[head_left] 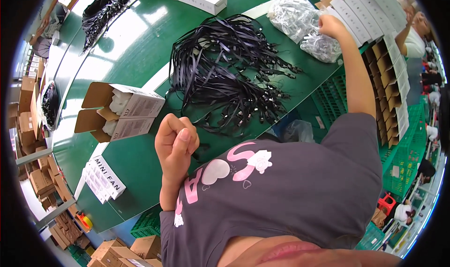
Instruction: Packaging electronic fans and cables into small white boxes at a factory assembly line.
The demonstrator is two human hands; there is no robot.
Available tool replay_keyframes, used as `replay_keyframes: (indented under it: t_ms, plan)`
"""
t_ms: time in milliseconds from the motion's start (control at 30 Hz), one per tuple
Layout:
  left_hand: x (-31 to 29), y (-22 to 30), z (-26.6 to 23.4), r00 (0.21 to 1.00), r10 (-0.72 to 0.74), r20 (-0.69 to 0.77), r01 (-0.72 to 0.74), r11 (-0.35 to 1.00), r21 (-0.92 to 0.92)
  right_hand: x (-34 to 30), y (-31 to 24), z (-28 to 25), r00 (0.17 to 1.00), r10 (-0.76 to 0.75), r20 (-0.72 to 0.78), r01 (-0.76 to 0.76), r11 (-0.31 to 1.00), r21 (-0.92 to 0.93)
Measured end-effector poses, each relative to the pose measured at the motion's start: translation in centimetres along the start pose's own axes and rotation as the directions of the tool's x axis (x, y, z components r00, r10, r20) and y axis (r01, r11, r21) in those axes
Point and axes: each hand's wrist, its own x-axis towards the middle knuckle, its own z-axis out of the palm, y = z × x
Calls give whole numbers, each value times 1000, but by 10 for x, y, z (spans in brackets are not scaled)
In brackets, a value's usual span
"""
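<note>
Reaching, right hand: arm extended across the table to the clear plastic bags. Fingers curled at the bags' edge; whether the grip is clamped on plastic or contents, cannot tell.

Left hand: raised near the table's edge, between the open carton and the black straps. Grip drawn together, fingers folded, thumb laid over them; nothing visible inside.

Clear plastic bags, two: upper bag, lower bag. Location: far right of the table, touching or nearly so, just beside a row of white boxes. Contents: whitish pieces, too jumbled to identify. Handling, as judged: light, soft, shapeless, the film slippery and apt to slide. Best hold: a gathered fold of film, or a single piece taken through the mouth, if open; the mouth cannot be made out.

Black straps, one large heap: middle of the table, small metal-looking fittings toward the right-hand ends. Handling, as judged: limp, light singly, prone to tangling. Best hold: one strap near its fitting, drawn clear of the others.

Open carton, white outside, brown inside: left of the heap, flaps spread, pale wrapped items within.

Small white boxes, a group: near left, standing close together.
</note>
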Motion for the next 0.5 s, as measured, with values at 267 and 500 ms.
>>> replay_keyframes:
  t_ms: [267,500]
  plan:
    - [2,2,2,997,23,-75,-12,991,133,-30,-20,1,913,34,-406,22,991,133]
    - [26,-5,-1,967,239,-82,-202,926,318,-119,-166,-72,785,-460,-416,457,-23,889]
